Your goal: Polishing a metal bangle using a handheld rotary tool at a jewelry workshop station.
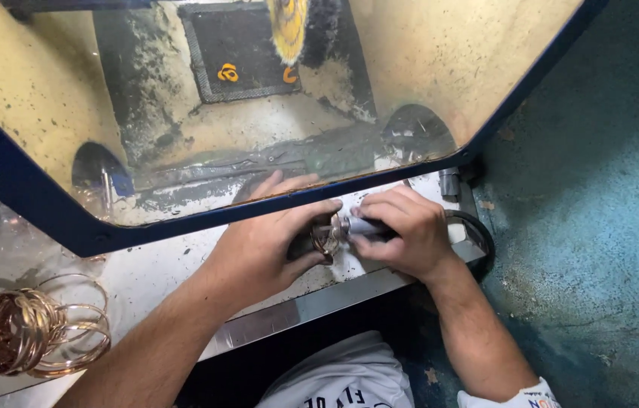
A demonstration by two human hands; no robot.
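left hand (263, 253): grip closed on a small metal ring (327, 238), just above the counter (153, 272) | right hand (402, 230): grip closed on a dark tool (365, 227) touching the ring | pile of copper rings (25, 329): far left on counter

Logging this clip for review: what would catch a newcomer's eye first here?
Both hands meet at centre: the left hand and right hand grip a small metal tool. Above them hangs a grimy blue-framed window. A heap of coppery rings lies lower left.

Bright, even light, grimy glare on shield (425, 68) — soft edges
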